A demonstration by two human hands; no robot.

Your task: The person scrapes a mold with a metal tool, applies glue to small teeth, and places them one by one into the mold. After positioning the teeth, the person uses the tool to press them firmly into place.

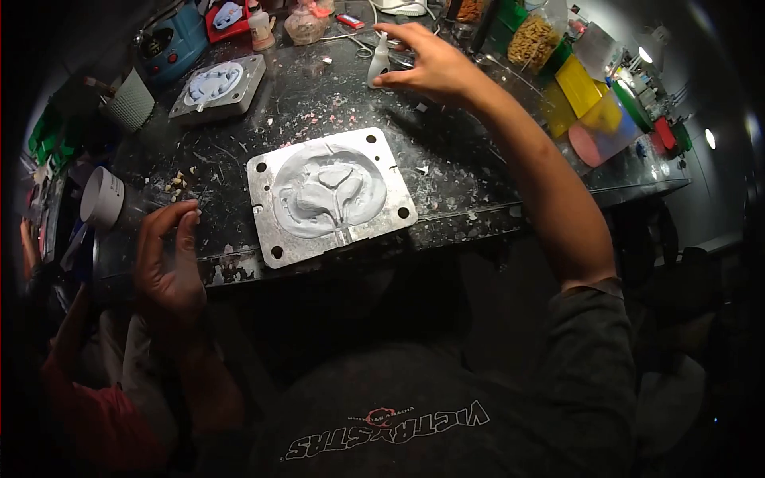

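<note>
A square metal plate [263, 215] with round corner holes lies near the table's front edge, and a pale grey moulded shape [331, 191] fills its middle. My right hand [430, 64] reaches to the back of the table, thumb and fingers spread around a small white bottle [380, 64] that stands upright; whether the fingers touch it is hard to tell. My left hand [171, 255] is raised left of the plate, thumb and index fingertips pinched together; a tiny pale bit shows at the tips, too small to name.
A second metal mould [247, 89] lies at the back left, near a blue device [169, 48] and a grey basket [129, 103]. A white cup [102, 197] stands at left. Jars and a yellow sheet [580, 86] are at right. Another person's red sleeve [103, 414] shows lower left.
</note>
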